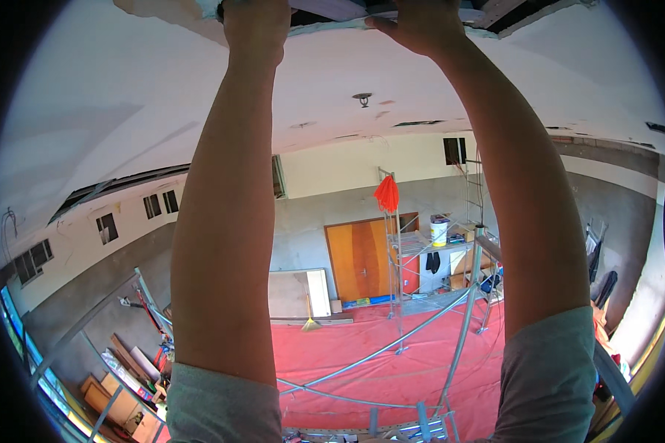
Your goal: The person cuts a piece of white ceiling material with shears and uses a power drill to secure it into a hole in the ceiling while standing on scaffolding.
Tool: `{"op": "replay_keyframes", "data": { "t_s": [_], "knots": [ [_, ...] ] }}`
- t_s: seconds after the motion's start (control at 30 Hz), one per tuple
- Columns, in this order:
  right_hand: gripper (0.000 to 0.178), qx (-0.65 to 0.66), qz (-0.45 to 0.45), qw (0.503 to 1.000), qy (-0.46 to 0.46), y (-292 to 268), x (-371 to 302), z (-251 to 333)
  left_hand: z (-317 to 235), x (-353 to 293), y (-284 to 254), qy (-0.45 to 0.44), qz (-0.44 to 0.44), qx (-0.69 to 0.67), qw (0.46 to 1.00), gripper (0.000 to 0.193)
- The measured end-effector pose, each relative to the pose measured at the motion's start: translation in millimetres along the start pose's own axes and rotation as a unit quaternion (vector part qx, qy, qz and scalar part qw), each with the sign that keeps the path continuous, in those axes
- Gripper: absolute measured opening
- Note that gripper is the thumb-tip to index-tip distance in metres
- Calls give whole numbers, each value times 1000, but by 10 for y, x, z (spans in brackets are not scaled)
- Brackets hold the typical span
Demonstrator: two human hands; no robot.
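Both my arms reach up to a broken opening in the white ceiling (pixel 332 63), at the upper edge of the view. My left hand (pixel 257 26) is closed at the left part of the opening's ragged edge. A small dark bit shows beside it, but what it grips is not clear. To the right, my right hand (pixel 427 28) is against the same edge with its thumb stretched out to the left. Its other fingers are cut off by the frame. Between the hands, pale strips of framing (pixel 329 9) show inside the dark gap.
Far below, red sheeting (pixel 347 354) covers the floor. Metal scaffold tubes (pixel 462 340) rise close in front of me. Another scaffold holds a white bucket (pixel 439 230) and an orange-red cloth (pixel 386 193), near wooden doors (pixel 362 258). A sprinkler head (pixel 362 99) hangs from the ceiling.
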State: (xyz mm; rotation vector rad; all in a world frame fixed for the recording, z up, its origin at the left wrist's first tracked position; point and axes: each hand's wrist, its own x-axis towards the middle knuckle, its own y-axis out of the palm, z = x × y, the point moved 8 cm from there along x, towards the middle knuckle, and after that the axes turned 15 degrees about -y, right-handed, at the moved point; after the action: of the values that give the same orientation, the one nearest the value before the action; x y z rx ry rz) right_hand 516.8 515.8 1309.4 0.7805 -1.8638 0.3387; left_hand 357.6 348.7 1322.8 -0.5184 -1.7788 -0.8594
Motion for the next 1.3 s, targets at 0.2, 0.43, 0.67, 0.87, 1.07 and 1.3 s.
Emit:
{"op": "replay_keyframes", "data": {
  "t_s": [0.2, 0.43, 0.67, 0.87, 1.07, 1.3],
  "knots": [
    [63, 30, -20, 999, 18, -31, -59, 36, 8, -81, 15, -58, 7, -6, 998, 60],
    [61, 51, -40, 997, 40, 86, -26, -26, -131, -95, 17, 15, -14, -20, 1000, 62],
    [61, -3, -65, 998, 27, 67, -14, -40, -97, -183, -57, -150, -1, 146, 978, 56],
    [59, 48, -43, 998, 30, 165, -47, -56, -117, -207, -73, -205, 26, 224, 953, 74],
    [56, 86, -70, 993, 49, 108, -93, -44, -158, -357, -76, -196, 19, 170, 966, 86],
    [57, 61, -60, 996, 31, 122, -91, -38, -58, -215, -42, -228, -5, 145, 963, 75]
  ]
}}
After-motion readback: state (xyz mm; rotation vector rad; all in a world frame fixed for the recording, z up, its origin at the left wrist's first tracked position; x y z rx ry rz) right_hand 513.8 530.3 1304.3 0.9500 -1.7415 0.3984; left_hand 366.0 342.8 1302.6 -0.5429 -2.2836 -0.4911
